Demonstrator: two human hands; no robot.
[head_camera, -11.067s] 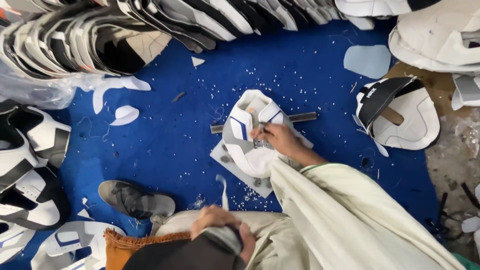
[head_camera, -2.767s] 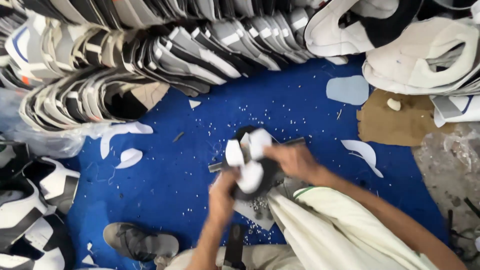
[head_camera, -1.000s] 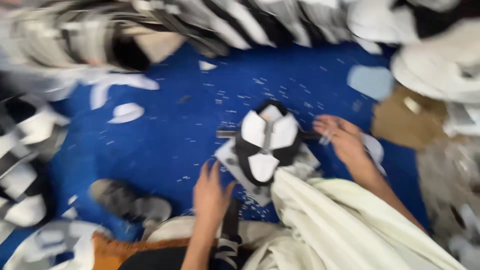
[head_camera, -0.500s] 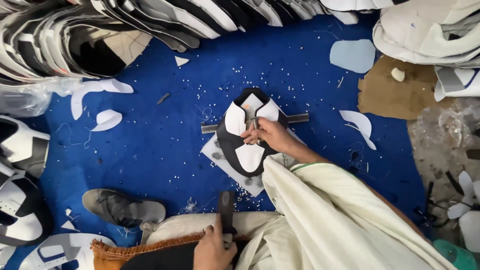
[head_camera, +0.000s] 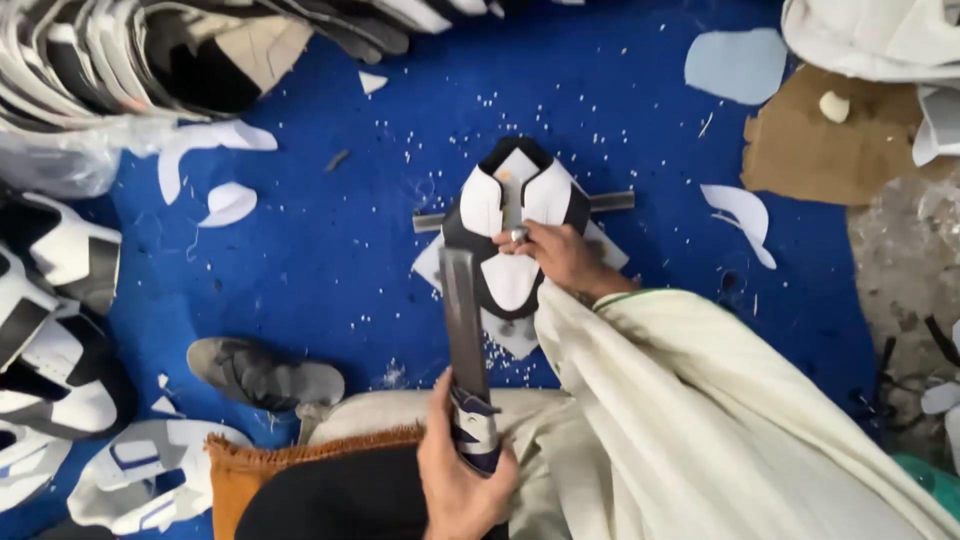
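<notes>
Grip, left: left hand (head_camera: 458, 480) clenched around the taped handle end of a long flat metal bar (head_camera: 460, 320), low in view, just above the lap.
Grip, right: right hand (head_camera: 560, 255) pinching a small round metal punch (head_camera: 519, 236) between fingertips, pressing it onto the shoe upper (head_camera: 510, 230).
Bar: runs up from the left hand, its far end level with the punch and just left of it; whether it touches the punch, cannot tell.
Shoe upper: black and white, flat, centre of view, lying on a pale board (head_camera: 515, 335) and across a thin metal strip (head_camera: 612, 201) that sticks out on both sides.
Surface: blue mat (head_camera: 330, 260), dotted with tiny white punched scraps around the work.
Sleeve: loose cream cloth (head_camera: 720, 400) covers the right arm down to the wrist.
Left side: stacks of black and white uppers (head_camera: 60, 300) along the left edge and more (head_camera: 150, 50) fanned across the top left.
Loose offcuts: white curved pieces (head_camera: 225, 203) left of centre, one (head_camera: 742, 212) right of the work, a pale blue one (head_camera: 735, 65) near the top.
Right side: brown cardboard (head_camera: 810, 150) with a small pale lump on it.
Near the lap: grey sandal (head_camera: 265, 375) on the mat; orange fringed cushion edge (head_camera: 300, 460) beside the left hand.
</notes>
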